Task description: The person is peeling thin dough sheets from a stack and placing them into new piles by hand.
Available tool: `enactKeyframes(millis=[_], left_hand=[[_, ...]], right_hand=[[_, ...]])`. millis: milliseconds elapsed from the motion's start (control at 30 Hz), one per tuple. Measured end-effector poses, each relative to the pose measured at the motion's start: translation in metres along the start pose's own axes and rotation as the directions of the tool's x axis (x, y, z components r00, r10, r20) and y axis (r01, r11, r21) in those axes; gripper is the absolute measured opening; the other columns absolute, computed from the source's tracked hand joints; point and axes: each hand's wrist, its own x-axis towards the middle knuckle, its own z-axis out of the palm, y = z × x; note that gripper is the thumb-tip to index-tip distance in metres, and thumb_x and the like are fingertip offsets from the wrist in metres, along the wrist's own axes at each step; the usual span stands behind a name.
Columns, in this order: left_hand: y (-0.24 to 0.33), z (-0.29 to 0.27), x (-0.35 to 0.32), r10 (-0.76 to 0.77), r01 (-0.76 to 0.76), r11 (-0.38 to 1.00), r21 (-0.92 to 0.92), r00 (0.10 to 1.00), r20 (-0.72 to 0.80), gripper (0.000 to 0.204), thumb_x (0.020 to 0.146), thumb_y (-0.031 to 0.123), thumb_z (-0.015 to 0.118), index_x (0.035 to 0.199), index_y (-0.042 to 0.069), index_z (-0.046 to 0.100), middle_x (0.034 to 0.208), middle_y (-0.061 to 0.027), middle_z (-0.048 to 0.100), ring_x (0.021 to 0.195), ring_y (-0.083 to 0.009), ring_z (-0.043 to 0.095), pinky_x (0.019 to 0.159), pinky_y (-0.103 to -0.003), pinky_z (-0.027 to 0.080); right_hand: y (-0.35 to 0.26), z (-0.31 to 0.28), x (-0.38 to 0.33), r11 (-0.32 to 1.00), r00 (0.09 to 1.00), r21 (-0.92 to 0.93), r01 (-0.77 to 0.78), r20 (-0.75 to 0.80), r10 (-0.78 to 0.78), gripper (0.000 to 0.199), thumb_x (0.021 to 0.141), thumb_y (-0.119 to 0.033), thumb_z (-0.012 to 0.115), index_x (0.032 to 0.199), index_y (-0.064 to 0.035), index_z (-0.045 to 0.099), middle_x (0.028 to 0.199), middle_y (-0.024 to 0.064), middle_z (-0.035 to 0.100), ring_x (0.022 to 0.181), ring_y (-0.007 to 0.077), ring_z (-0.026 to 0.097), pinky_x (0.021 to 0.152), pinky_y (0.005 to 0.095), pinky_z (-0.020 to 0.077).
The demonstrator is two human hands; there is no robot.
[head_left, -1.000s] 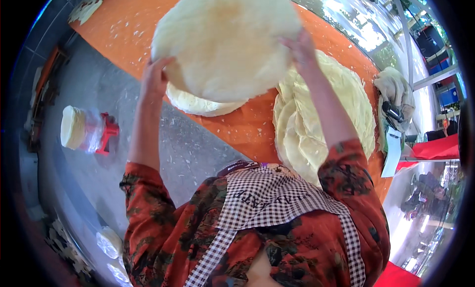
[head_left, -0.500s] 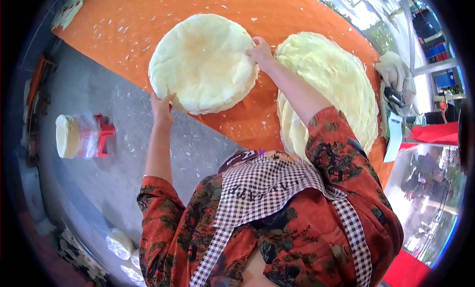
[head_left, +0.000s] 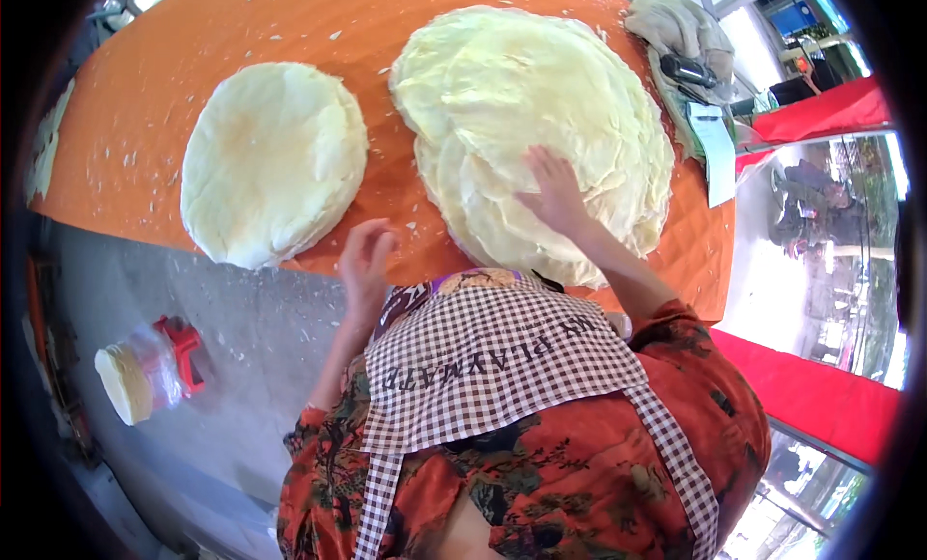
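A smaller stack of round, pale flatbreads (head_left: 270, 164) lies on the orange tabletop (head_left: 290, 19) to the left. Nearer the middle right sits a larger, uneven pile of pale flatbreads (head_left: 521, 87) with layered, ragged edges. My right hand (head_left: 558, 191), its fingers spread and holding nothing, is over the front part of this larger pile; whether it touches cannot be made out. By the table's near edge, between the two stacks, my left hand (head_left: 367, 266) is bent with loosely curled fingers and nothing visible in it.
On the floor at left, a red stool (head_left: 183, 352) bears a plastic-wrapped pale stack (head_left: 126, 381). A cloth (head_left: 676, 29), a dark object (head_left: 688, 70) and a pale paper sheet (head_left: 713, 154) lie at the table's right end. Crumbs dot the tabletop.
Both hands have let go of the smaller stack, which now rests farther onto the table. My right hand has moved over to the larger pile, and my left has drawn back. The view has turned right.
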Motion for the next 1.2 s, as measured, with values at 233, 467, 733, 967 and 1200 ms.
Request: enactKeyframes(millis=[233, 467, 733, 967, 1200], left_hand=[[-0.011, 0.117, 0.062, -0.371, 0.439, 0.874, -0.210, 0.881, 0.295, 0.034, 0.089, 0.004, 0.052, 0.121, -0.006, 0.042, 0.109, -0.0170, 0.056, 0.098, -0.0247, 0.060, 0.085, -0.033, 0.052], [-0.029, 0.165, 0.068, -0.473, 0.538, 0.733, -0.416, 0.843, 0.256, 0.047, 0.090, 0.012, 0.053, 0.127, -0.005, 0.031, 0.115, -0.0236, 0.052, 0.105, -0.0333, 0.057, 0.090, -0.040, 0.050], [-0.044, 0.173, 0.068, -0.477, 0.459, 0.725, -0.513, 0.873, 0.107, 0.027, 0.090, 0.019, 0.050, 0.108, -0.001, 0.049, 0.099, -0.0121, 0.056, 0.095, -0.0245, 0.056, 0.084, -0.039, 0.048], [-0.047, 0.193, 0.086, -0.569, 0.543, 0.689, -0.480, 0.816, 0.106, 0.030, 0.084, 0.014, 0.051, 0.111, 0.000, 0.049, 0.098, -0.0115, 0.056, 0.092, -0.0245, 0.054, 0.084, -0.041, 0.046], [-0.028, 0.187, 0.100, -0.522, 0.606, 0.562, -0.563, 0.788, 0.327, 0.038, 0.087, 0.025, 0.053, 0.115, 0.001, 0.047, 0.110, -0.0150, 0.052, 0.103, -0.0308, 0.051, 0.093, -0.046, 0.043]], right_hand=[[0.012, 0.009, -0.011, 0.986, 0.997, -0.154, 0.059, 0.057, -0.051, 0.063, 0.068, -0.023, 0.070, 0.125, -0.0098, 0.048, 0.134, 0.0129, 0.043, 0.127, 0.0301, 0.037, 0.100, 0.0520, 0.0289], [0.065, -0.004, 0.023, 0.996, 0.995, -0.060, 0.070, 0.078, -0.065, 0.032, 0.074, -0.011, 0.056, 0.106, -0.0081, 0.061, 0.106, 0.0149, 0.062, 0.101, 0.0291, 0.059, 0.079, 0.0422, 0.0473], [0.066, -0.095, 0.054, 0.982, 0.983, -0.030, 0.186, -0.002, -0.186, 0.023, 0.075, -0.003, 0.051, 0.092, -0.0092, 0.066, 0.079, 0.0102, 0.065, 0.076, 0.0284, 0.063, 0.064, 0.0388, 0.0500], [0.051, -0.017, -0.008, 0.941, 0.952, -0.198, 0.275, 0.196, -0.237, 0.019, 0.074, -0.009, 0.057, 0.092, -0.0086, 0.061, 0.098, 0.0067, 0.060, 0.096, 0.0224, 0.058, 0.075, 0.0357, 0.0475], [0.065, -0.030, 0.006, 0.991, 0.927, 0.024, 0.133, 0.350, -0.133, 0.041, 0.077, -0.020, 0.063, 0.115, -0.0083, 0.056, 0.121, 0.0084, 0.054, 0.118, 0.0254, 0.048, 0.091, 0.0446, 0.0402]])
